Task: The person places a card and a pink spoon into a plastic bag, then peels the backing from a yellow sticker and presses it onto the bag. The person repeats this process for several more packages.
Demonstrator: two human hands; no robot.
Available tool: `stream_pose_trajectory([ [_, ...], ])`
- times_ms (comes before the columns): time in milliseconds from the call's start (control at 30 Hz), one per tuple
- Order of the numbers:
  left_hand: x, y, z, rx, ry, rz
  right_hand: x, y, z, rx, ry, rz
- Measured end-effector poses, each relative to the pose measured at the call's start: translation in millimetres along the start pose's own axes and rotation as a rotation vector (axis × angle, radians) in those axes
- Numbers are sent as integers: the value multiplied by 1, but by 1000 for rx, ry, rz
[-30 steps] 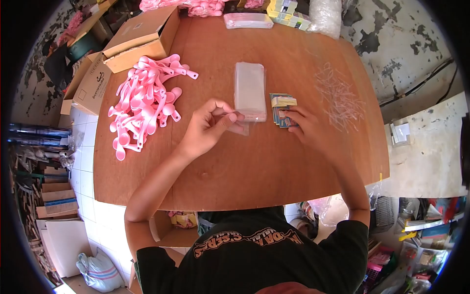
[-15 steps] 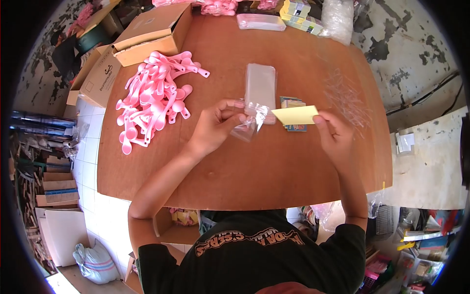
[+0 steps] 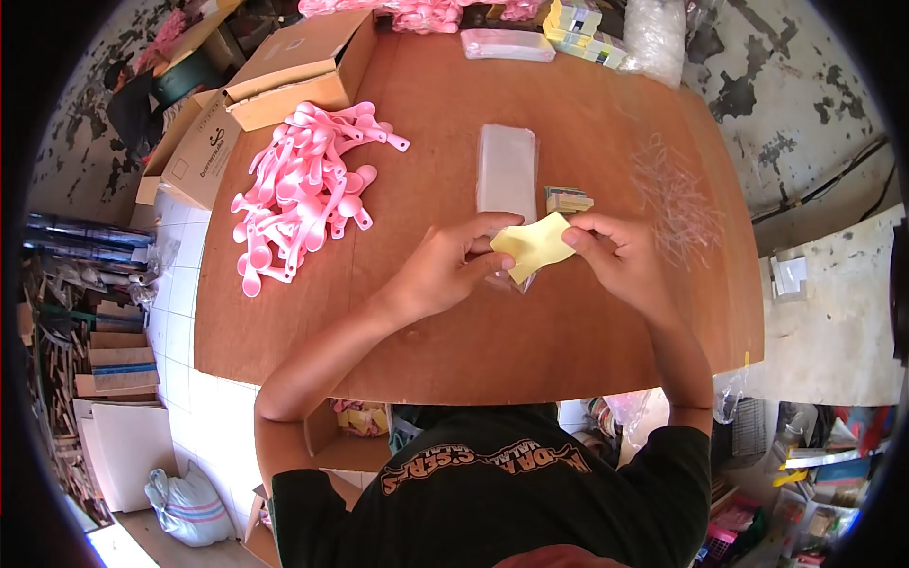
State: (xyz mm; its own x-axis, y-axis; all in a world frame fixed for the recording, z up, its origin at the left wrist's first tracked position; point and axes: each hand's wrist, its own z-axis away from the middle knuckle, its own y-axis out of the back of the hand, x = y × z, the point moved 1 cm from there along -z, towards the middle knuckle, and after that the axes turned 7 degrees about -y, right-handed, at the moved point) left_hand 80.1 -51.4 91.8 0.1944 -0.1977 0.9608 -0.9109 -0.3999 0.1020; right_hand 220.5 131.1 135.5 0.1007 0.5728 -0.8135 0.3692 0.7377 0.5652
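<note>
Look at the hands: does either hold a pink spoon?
No, the left hand and right hand both pinch a yellow card, while the spoons lie piled on the table.

bright daylight | soft shadows | fisheye bending, dark vignette | sharp centre

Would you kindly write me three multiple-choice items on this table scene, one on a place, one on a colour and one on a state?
1. On which side of the stack of clear bags do the pink spoons lie?
A) the person's left
B) the person's right
C) on top of it
2. What colour is the card between the hands?
A) blue
B) yellow
C) red
3. How is the card held?
A) lying untouched
B) pinched by one hand alone
C) pinched by both hands
Answers: 1 A, the pile sits left of the bags; 2 B, it is pale yellow; 3 C, the left hand and the right hand both grip its edges.
</note>
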Motion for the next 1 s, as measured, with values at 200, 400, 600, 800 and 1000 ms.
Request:
stream_pose_trajectory([
  [200, 3, 2, -3, -19, 46, -21, 10, 14, -2, 62, 31, -79],
  [400, 5, -6, -8, -59, 34, -65, 0, 3, 0, -146, -37, -26],
  [600, 0, -1, -4, -83, 43, 204, 6, 2, -1, 48, 46, -161],
  [800, 3, -2, -7, -75, 62, 180, -5, -5, -2, -104, 191, -88],
  [1000, 0, -5, -10, -34, 5, 72, -3, -12, -6, -189, 288, -35],
])
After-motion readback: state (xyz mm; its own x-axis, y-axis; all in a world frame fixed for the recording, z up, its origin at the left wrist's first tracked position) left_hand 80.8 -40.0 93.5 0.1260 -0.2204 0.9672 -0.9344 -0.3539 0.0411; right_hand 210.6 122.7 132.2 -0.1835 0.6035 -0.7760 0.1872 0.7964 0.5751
